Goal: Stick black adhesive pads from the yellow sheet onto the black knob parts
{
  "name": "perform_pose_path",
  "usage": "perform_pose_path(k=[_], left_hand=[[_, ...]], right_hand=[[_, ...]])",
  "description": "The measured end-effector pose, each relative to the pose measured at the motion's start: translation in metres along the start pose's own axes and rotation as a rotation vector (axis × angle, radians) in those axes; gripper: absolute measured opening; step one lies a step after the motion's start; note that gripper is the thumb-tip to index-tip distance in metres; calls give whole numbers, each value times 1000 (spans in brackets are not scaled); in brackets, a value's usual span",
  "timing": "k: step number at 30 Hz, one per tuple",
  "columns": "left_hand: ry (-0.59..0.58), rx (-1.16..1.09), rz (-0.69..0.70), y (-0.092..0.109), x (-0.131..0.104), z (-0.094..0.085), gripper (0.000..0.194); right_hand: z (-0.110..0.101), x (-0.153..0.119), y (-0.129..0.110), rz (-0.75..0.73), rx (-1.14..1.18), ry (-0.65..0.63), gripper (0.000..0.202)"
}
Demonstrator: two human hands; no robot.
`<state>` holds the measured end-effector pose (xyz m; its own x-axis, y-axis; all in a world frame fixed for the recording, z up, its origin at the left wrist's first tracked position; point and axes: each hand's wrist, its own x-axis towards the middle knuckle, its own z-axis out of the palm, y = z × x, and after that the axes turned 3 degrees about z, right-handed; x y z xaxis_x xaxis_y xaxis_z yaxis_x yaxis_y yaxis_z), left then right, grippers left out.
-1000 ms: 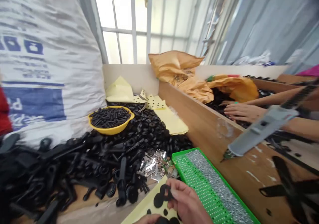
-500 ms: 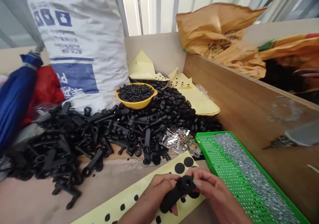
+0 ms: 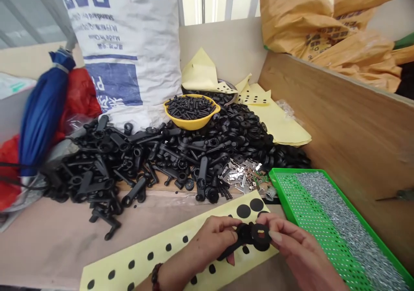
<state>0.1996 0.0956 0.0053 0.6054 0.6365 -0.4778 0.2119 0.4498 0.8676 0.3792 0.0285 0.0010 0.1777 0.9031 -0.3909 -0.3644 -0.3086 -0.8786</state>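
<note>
My left hand (image 3: 210, 241) is closed around a black plastic crank handle (image 3: 242, 234); its lower arm is partly covered by my fingers. Between the thumb and fingers of my right hand (image 3: 293, 241) is a black round disc (image 3: 260, 241), held by its rim right against the handle's round end. A small light and reddish mark shows at the disc's centre. Whether the two parts are joined, I cannot tell. Beneath both hands lies a yellow backing sheet (image 3: 176, 258) with rows of small black dots and larger black round stickers (image 3: 243, 211).
Black handles (image 3: 139, 153) and discs (image 3: 249, 127) lie heaped behind, with metal clips (image 3: 242, 174) in front. A yellow bowl (image 3: 190, 124) holds black screw-like parts. At right, a green tray (image 3: 284, 196) of metal pins stands near a wooden board (image 3: 339, 105).
A black disc now shows in my right fingers against the handle's end, where the handle's open round hole showed before. The view has shifted, so the surroundings sit differently.
</note>
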Motion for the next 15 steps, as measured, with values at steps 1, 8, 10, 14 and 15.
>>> perform_pose_path(k=[1,8,10,14,15], left_hand=[[-1,-8,4,0,0,0,35],[-24,-38,21,-2,-2,-3,36],[-13,-36,6,-3,-2,-4,36],[-11,-52,7,-6,-2,-4,36],[-16,-50,9,-6,-2,-4,36]], right_hand=[[0,0,1,6,-18,1,35],[-5,3,12,30,-109,-38,34],[-5,4,14,25,-123,-44,33],[-5,5,15,25,-133,-34,32],[-5,5,15,23,-132,-27,32]])
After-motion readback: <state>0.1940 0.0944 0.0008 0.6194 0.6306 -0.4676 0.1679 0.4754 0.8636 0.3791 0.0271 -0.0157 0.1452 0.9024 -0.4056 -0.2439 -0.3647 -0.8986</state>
